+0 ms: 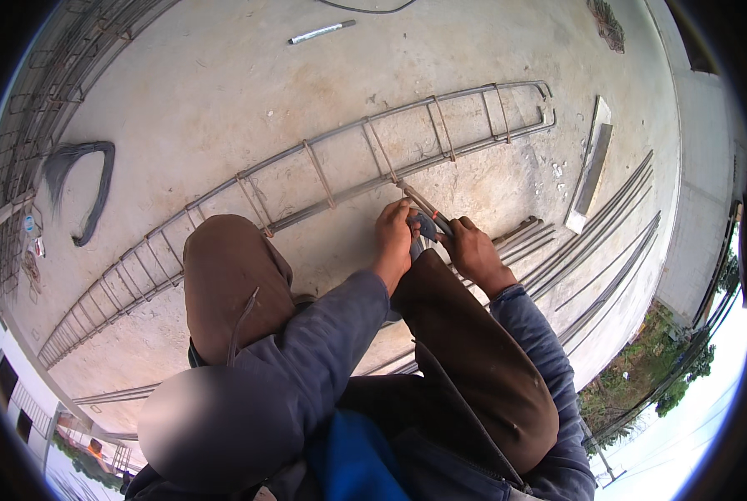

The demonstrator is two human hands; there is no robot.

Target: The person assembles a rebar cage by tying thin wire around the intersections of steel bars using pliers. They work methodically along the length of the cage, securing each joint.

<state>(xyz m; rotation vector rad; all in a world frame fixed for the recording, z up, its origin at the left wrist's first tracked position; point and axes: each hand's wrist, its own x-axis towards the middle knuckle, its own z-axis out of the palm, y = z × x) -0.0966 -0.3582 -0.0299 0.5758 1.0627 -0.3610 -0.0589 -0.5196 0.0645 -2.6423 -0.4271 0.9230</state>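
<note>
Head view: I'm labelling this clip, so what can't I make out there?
All in the head view:
Hand tool, rear end: covered by the right hand.
Left hand, inside its grip: hidden by its own fingers.
Ladder-shaped steel frame, part of the near bar: behind the left knee.
Black cable, remainder: cut off by the top edge.

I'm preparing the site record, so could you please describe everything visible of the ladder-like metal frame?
The long, narrow frame looks like steel: grey lengthwise bars joined by rust-brown crosspieces. Its right end has inward-bent hooks. It lies on the concrete floor, running lower left to upper right. The tip of a hand tool is at its near side, contact unclear.
</note>
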